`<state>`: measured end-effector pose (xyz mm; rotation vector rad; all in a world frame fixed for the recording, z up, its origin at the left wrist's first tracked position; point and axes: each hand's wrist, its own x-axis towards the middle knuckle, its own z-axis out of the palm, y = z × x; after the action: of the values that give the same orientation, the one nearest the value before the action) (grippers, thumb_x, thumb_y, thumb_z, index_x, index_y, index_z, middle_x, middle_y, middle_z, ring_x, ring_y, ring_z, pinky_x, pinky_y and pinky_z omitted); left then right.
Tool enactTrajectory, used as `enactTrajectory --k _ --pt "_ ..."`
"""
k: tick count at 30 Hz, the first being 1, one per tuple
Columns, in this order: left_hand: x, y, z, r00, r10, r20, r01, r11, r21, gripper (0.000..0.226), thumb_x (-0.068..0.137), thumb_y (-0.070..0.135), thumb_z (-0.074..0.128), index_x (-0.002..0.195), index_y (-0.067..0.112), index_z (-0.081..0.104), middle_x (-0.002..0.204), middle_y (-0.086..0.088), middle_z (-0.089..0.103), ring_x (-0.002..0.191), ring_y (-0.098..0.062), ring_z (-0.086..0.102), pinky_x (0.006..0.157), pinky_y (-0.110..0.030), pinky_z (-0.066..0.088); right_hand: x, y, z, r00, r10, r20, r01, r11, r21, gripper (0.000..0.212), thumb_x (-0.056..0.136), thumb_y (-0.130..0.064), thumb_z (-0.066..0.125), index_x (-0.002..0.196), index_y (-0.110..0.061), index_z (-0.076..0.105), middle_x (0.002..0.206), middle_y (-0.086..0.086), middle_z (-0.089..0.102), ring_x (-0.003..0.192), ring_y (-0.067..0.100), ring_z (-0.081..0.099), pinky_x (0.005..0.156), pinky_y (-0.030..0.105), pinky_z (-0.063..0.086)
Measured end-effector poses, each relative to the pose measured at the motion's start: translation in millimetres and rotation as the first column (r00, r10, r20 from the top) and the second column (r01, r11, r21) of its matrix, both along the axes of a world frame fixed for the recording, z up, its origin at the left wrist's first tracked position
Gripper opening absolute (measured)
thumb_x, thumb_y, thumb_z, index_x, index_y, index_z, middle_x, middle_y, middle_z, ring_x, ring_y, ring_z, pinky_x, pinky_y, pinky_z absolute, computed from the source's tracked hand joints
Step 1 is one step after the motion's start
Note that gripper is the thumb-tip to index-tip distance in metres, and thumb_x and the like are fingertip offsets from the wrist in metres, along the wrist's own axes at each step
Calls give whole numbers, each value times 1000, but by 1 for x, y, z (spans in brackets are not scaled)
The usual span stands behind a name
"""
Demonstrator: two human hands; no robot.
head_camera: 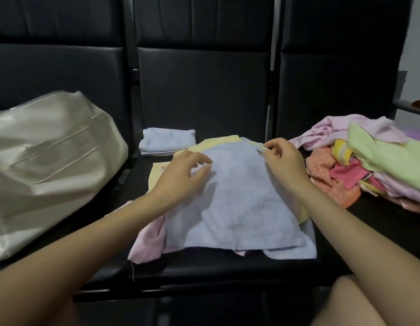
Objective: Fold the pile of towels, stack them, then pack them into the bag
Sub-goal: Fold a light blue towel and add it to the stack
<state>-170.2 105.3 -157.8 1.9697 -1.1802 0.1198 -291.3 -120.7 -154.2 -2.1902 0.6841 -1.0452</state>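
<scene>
Fingers [271, 147] on blue towel [235, 203] (right pinching)

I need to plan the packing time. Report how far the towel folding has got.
Early stage. Done: one folded light-blue towel lies at the back of the middle seat. In hand: a light-blue towel is spread over yellow and pink ones; the left hand and right hand are working its far edge. Left: the mixed pile on the right is unfolded, and nothing is seen going into the white bag.

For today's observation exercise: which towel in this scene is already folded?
The small blue towel at the back of the middle seat, a neat rectangle. The others lie spread flat under the hands or crumpled in the pile.
</scene>
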Motion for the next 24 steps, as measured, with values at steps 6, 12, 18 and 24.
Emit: enactTrajectory --k 6,12,18,24 --pt "-43 26 -1 958 -218 187 179 962 206 14 88 43 58 79 36 51 79 11 55 73 -5 52 65 -22 41 -34 39 4 955 271 -117 -272 962 12 3 87 -18 66 90 -19 66 69 -7 55 59 5 48 64 28 42" --pt "-42 43 -40 892 -400 212 267 843 467 39 78 62 45 101 32 57 97 13 49 92 -3 47 80 -25 44 -71 75 -12 635 510 -580 -610 792 29 16 81 -34 75 80 -23 64 70 -11 59 66 3 52 63 17 41" --pt "-39 40 -50 869 -426 252 284 847 450 29 81 55 47 102 35 50 98 14 44 91 -2 44 74 -21 39 -70 86 -31 592 411 -693 -649 753 -107 28 78 -47 73 93 -28 58 82 -10 53 77 9 50 69 23 41" --pt "-37 42 -49 859 -440 261 304 849 432 33 83 54 48 105 30 57 97 18 42 91 -1 45 75 -21 42 -65 87 -27 583 426 -692 -637 768 -64 17 81 -42 70 85 -28 61 77 -9 56 75 11 53 68 26 42"
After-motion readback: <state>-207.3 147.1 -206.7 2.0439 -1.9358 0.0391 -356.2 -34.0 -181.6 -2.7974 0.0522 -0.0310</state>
